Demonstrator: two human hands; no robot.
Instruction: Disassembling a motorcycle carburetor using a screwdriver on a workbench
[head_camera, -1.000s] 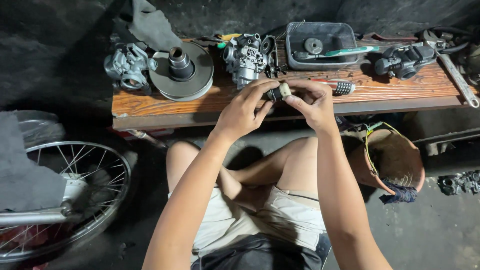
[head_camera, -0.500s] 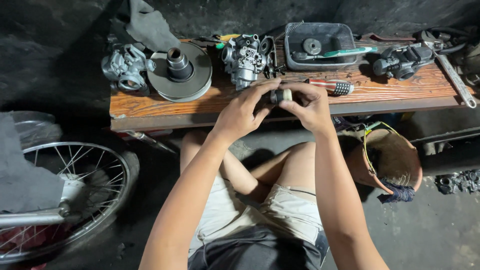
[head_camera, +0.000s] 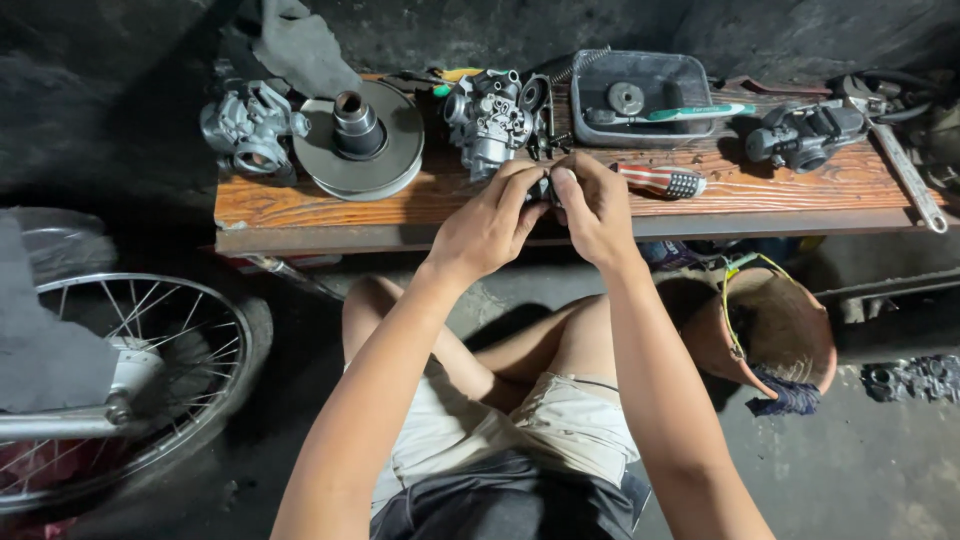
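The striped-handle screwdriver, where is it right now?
In the head view, the striped-handle screwdriver lies on the wooden bench, just beyond the right hand, in front of the grey tray.

Bare wood along the front edge of the tabletop (head_camera: 300, 205), open from the front left corner up to the left hand (head_camera: 487, 228). Both hands joined at the front edge near the middle, right hand (head_camera: 595, 207) touching the left, a small dark part (head_camera: 541, 190) pinched between. Just behind the fingers, a carburetor (head_camera: 487, 120) blocking the way back. Left rear crowded: clutch pulley (head_camera: 360, 140) beside a second carburetor (head_camera: 245, 125). Striped-handle screwdriver (head_camera: 660, 181) lying just right of the right hand. Behind that, a dark tray (head_camera: 640, 145). Open wood strip from the screwdriver toward the front right corner, ending at a wrench (head_camera: 908, 178). Third carburetor (head_camera: 805, 135) near the back right edge.
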